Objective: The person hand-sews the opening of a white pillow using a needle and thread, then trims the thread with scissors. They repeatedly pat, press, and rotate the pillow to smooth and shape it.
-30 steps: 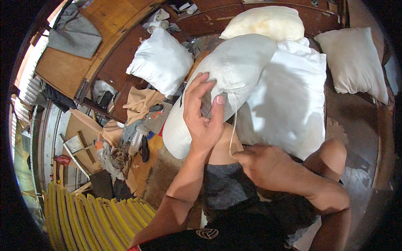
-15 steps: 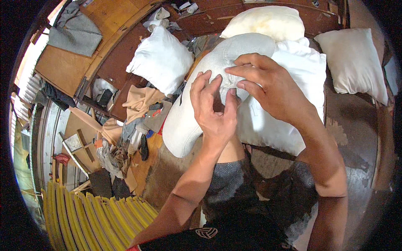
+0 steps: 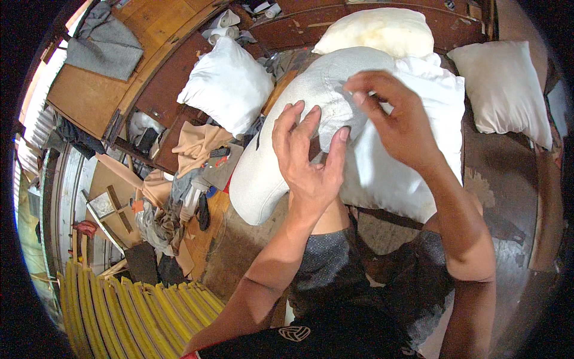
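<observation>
Both hands at the grey cushion (image 3: 308, 90), which lies aslant before the person, beside the white pillow (image 3: 388, 188).

Left hand (image 3: 311, 158) half open, fingers and thumb spread, tips against the cushion — its palm side hidden; right hand (image 3: 394, 116) curled above the cushion, thumb and fingertips drawn close — whether they pinch anything or touch the cloth, I cannot tell. The hands cover part of the cushion.

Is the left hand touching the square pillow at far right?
No, the left hand is at the long pale cushion, and the square pillow lies well apart, beyond the right hand.
</observation>
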`<move>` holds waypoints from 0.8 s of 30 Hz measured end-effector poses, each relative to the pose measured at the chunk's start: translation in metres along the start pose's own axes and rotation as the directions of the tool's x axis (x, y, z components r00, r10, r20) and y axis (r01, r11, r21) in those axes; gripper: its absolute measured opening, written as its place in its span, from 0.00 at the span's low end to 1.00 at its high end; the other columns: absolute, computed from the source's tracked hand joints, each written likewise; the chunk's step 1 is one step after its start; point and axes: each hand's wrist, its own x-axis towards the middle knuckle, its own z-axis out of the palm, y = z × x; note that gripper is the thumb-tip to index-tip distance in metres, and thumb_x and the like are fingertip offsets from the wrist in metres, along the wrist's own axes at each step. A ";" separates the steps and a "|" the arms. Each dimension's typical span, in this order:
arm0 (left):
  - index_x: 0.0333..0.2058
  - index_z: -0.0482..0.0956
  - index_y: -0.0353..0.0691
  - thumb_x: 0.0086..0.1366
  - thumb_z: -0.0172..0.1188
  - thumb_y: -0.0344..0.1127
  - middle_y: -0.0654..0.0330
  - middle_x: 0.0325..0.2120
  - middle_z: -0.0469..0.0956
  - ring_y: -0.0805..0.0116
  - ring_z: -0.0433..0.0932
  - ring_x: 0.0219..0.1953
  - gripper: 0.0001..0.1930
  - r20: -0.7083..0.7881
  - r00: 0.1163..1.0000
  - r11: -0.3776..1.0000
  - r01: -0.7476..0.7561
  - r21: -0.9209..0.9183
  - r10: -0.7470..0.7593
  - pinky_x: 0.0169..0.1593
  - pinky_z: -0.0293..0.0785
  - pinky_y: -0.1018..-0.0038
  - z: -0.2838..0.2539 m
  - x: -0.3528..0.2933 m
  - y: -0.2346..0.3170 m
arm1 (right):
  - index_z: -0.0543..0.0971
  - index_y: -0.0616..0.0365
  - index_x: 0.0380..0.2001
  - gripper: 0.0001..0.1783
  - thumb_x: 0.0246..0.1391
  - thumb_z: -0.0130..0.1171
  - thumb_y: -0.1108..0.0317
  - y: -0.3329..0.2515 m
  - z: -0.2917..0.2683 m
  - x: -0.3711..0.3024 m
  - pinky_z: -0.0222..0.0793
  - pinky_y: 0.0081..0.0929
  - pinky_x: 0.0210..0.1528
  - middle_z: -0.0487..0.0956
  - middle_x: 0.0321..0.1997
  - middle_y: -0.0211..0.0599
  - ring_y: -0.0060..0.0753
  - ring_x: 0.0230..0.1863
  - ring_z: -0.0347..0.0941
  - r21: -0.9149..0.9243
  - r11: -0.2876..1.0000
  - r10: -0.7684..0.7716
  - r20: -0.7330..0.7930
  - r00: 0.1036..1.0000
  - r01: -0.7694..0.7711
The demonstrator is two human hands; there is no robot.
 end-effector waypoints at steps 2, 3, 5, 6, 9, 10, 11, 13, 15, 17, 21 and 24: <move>0.47 0.82 0.36 0.56 0.73 0.29 0.48 0.52 0.76 0.48 0.74 0.55 0.19 -0.016 1.000 0.999 0.016 0.028 -0.015 0.58 0.70 0.59 0.002 0.005 -0.001 | 0.82 0.58 0.46 0.10 0.63 0.59 0.72 0.003 0.004 -0.003 0.74 0.43 0.53 0.82 0.48 0.47 0.55 0.49 0.78 -0.047 0.997 -0.059 0.034 0.998 0.061; 0.45 0.82 0.36 0.55 0.75 0.30 0.49 0.51 0.76 0.48 0.74 0.54 0.19 -0.024 0.999 0.999 0.023 0.041 -0.022 0.57 0.71 0.58 0.003 0.008 -0.001 | 0.83 0.57 0.46 0.10 0.63 0.59 0.72 0.000 0.005 -0.006 0.74 0.43 0.54 0.82 0.49 0.47 0.55 0.50 0.78 -0.032 0.999 -0.041 0.032 0.999 0.042; 0.41 0.82 0.35 0.57 0.73 0.28 0.48 0.48 0.78 0.52 0.76 0.50 0.14 -0.016 1.000 0.997 0.021 0.068 -0.020 0.56 0.72 0.61 0.004 0.014 0.001 | 0.83 0.57 0.46 0.10 0.63 0.59 0.71 -0.004 0.006 -0.008 0.73 0.43 0.55 0.82 0.49 0.47 0.55 0.52 0.77 -0.005 1.000 -0.016 0.026 1.000 0.016; 0.39 0.82 0.34 0.58 0.72 0.27 0.48 0.46 0.79 0.54 0.77 0.49 0.11 -0.011 1.000 0.997 0.018 0.079 -0.017 0.55 0.72 0.63 0.005 0.016 0.002 | 0.83 0.57 0.46 0.10 0.63 0.59 0.71 -0.005 0.007 -0.008 0.73 0.43 0.56 0.82 0.49 0.47 0.55 0.53 0.77 0.003 1.000 -0.010 0.022 1.000 0.010; 0.37 0.82 0.34 0.59 0.71 0.26 0.50 0.42 0.81 0.55 0.78 0.48 0.09 -0.033 0.999 0.998 0.029 -0.054 -0.031 0.56 0.72 0.64 0.017 0.018 -0.001 | 0.83 0.57 0.45 0.10 0.62 0.58 0.70 0.004 0.005 -0.012 0.72 0.45 0.58 0.82 0.50 0.48 0.55 0.54 0.77 -0.025 0.997 -0.077 -0.026 0.997 0.076; 0.38 0.82 0.35 0.59 0.71 0.25 0.52 0.40 0.82 0.56 0.78 0.47 0.08 -0.065 0.998 0.998 0.014 -0.062 -0.018 0.56 0.72 0.64 0.020 0.016 -0.005 | 0.83 0.58 0.45 0.11 0.62 0.58 0.70 0.008 0.003 -0.014 0.72 0.45 0.58 0.82 0.50 0.48 0.56 0.54 0.77 -0.049 0.994 -0.102 -0.042 0.994 0.100; 0.35 0.83 0.36 0.57 0.70 0.25 0.51 0.39 0.82 0.54 0.79 0.43 0.08 -0.100 0.990 0.995 -0.100 0.010 0.101 0.51 0.74 0.63 0.020 0.015 -0.017 | 0.82 0.61 0.44 0.11 0.61 0.57 0.71 0.005 0.005 -0.015 0.71 0.46 0.60 0.82 0.49 0.48 0.55 0.53 0.77 -0.037 0.997 -0.064 -0.015 0.998 0.063; 0.34 0.83 0.37 0.61 0.69 0.28 0.52 0.38 0.83 0.55 0.80 0.44 0.05 -0.090 0.994 0.995 -0.055 0.088 0.063 0.52 0.75 0.61 0.015 0.010 -0.019 | 0.83 0.62 0.42 0.10 0.59 0.60 0.72 0.007 0.008 -0.017 0.74 0.42 0.57 0.83 0.46 0.48 0.52 0.51 0.79 -0.094 0.988 -0.124 -0.024 0.992 0.121; 0.35 0.84 0.36 0.63 0.71 0.31 0.52 0.38 0.83 0.57 0.80 0.42 0.06 -0.074 0.997 0.988 0.010 0.152 0.001 0.51 0.75 0.64 0.006 0.009 -0.028 | 0.83 0.62 0.40 0.10 0.60 0.58 0.70 0.000 -0.010 -0.019 0.74 0.42 0.56 0.83 0.42 0.48 0.53 0.49 0.79 -0.265 0.949 -0.096 0.275 0.957 0.171; 0.37 0.83 0.32 0.63 0.72 0.31 0.54 0.38 0.83 0.63 0.79 0.42 0.09 -0.071 0.997 0.990 -0.014 0.142 0.024 0.52 0.76 0.67 0.003 0.014 -0.031 | 0.84 0.63 0.42 0.11 0.60 0.60 0.69 -0.024 -0.067 -0.037 0.75 0.40 0.52 0.84 0.42 0.49 0.51 0.45 0.80 -0.223 0.973 -0.016 0.184 0.983 0.057; 0.46 0.82 0.30 0.63 0.72 0.31 0.52 0.44 0.82 0.62 0.79 0.48 0.15 -0.013 1.000 0.966 -0.020 0.259 0.024 0.57 0.76 0.67 0.004 0.015 -0.040 | 0.84 0.64 0.48 0.14 0.65 0.62 0.65 -0.022 -0.167 -0.121 0.75 0.31 0.49 0.86 0.45 0.40 0.32 0.45 0.82 -0.002 0.952 0.291 -0.292 0.911 -0.305; 0.49 0.81 0.29 0.62 0.74 0.33 0.48 0.48 0.81 0.59 0.79 0.52 0.20 -0.056 0.998 0.973 -0.028 0.229 0.042 0.61 0.74 0.64 -0.003 0.005 -0.048 | 0.83 0.67 0.48 0.15 0.67 0.60 0.65 0.017 -0.238 -0.244 0.73 0.26 0.52 0.85 0.47 0.34 0.24 0.49 0.78 -0.173 0.680 0.576 -0.475 0.665 -0.712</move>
